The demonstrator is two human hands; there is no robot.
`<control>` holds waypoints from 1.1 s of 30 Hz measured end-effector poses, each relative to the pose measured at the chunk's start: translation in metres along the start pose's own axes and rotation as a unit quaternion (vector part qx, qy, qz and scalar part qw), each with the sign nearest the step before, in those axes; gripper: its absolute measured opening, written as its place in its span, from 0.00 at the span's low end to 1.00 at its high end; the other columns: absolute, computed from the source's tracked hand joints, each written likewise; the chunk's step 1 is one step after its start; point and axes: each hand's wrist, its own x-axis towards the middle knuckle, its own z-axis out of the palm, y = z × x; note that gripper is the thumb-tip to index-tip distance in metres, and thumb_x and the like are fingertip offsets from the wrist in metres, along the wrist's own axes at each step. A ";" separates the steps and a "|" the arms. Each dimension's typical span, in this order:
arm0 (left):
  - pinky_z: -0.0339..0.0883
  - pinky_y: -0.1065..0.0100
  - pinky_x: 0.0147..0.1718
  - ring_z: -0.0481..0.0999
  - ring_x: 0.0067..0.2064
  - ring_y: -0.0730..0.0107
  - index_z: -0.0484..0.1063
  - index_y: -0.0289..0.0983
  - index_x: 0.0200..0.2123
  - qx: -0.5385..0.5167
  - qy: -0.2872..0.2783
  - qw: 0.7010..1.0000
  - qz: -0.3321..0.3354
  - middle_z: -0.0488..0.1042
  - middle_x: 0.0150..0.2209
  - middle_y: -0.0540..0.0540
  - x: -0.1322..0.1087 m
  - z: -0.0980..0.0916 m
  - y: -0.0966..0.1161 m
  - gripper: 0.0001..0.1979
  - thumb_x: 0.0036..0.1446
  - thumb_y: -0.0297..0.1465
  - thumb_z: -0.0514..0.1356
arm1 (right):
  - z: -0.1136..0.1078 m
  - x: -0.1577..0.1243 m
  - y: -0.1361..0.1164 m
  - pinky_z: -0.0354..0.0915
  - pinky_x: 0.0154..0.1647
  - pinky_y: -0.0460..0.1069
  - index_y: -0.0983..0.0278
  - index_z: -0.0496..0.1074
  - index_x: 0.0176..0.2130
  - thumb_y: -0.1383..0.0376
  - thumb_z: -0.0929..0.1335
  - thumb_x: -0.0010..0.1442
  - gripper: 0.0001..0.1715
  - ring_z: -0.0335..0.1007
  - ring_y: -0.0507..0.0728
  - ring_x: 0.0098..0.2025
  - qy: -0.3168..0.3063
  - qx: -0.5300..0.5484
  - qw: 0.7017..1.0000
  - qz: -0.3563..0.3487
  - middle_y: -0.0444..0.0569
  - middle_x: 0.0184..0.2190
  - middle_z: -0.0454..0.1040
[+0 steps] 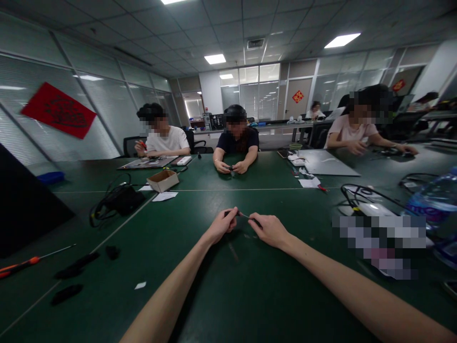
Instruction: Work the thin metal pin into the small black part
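My left hand (224, 225) is closed around the handle of a small screwdriver (244, 216), held above the green table in front of me. The handle shows some red and black, and the thin metal shaft points right. At the shaft's far end my right hand (270, 229) pinches a small black part (255, 221). Fingers cover most of that part, so its kind is hidden, and I cannot tell whether the tip sits in it.
Left on the green table (228, 295) lie an orange-black screwdriver (32, 260), several black pieces (76, 265), a cabled black box (124, 199) and an open carton (163, 181). Right are cables (360, 190) and a water bottle (437, 195). Several people sit beyond.
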 end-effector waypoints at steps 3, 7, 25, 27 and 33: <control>0.41 0.77 0.14 0.49 0.16 0.82 0.68 0.31 0.36 0.004 0.002 1.000 0.003 0.54 0.17 0.55 0.002 -0.002 -0.003 0.25 0.55 0.50 0.53 | -0.002 0.000 0.000 0.61 0.35 0.46 0.60 0.66 0.48 0.56 0.56 0.66 0.18 0.71 0.53 0.33 -0.003 0.003 1.000 -0.002 0.48 0.34 0.74; 0.41 0.77 0.14 0.49 0.16 0.82 0.68 0.32 0.35 0.002 -0.003 1.000 0.003 0.55 0.16 0.55 0.003 -0.004 -0.005 0.25 0.55 0.50 0.52 | -0.003 -0.001 -0.001 0.60 0.35 0.45 0.60 0.66 0.48 0.56 0.56 0.66 0.18 0.70 0.52 0.33 -0.001 0.006 1.000 -0.008 0.47 0.33 0.73; 0.42 0.77 0.15 0.53 0.16 0.80 0.69 0.31 0.26 0.034 0.051 0.998 -0.010 0.57 0.15 0.52 0.001 0.000 -0.005 0.32 0.51 0.57 0.47 | -0.010 -0.005 -0.006 0.60 0.35 0.45 0.61 0.67 0.45 0.58 0.58 0.65 0.15 0.69 0.52 0.32 0.015 -0.001 1.000 -0.015 0.46 0.32 0.74; 0.42 0.77 0.14 0.54 0.15 0.80 0.69 0.31 0.25 0.038 0.047 0.998 -0.011 0.58 0.15 0.51 0.002 -0.001 -0.008 0.32 0.51 0.57 0.47 | -0.011 -0.006 -0.008 0.60 0.34 0.45 0.61 0.67 0.45 0.58 0.58 0.65 0.16 0.70 0.52 0.32 0.017 -0.004 1.000 -0.011 0.46 0.32 0.74; 0.40 0.76 0.13 0.56 0.13 0.78 0.66 0.32 0.22 0.051 0.041 0.997 -0.030 0.62 0.15 0.49 0.004 -0.004 -0.012 0.32 0.50 0.58 0.47 | -0.011 -0.007 -0.012 0.60 0.35 0.45 0.60 0.68 0.45 0.58 0.58 0.65 0.15 0.70 0.52 0.32 0.014 -0.029 0.999 -0.006 0.46 0.32 0.74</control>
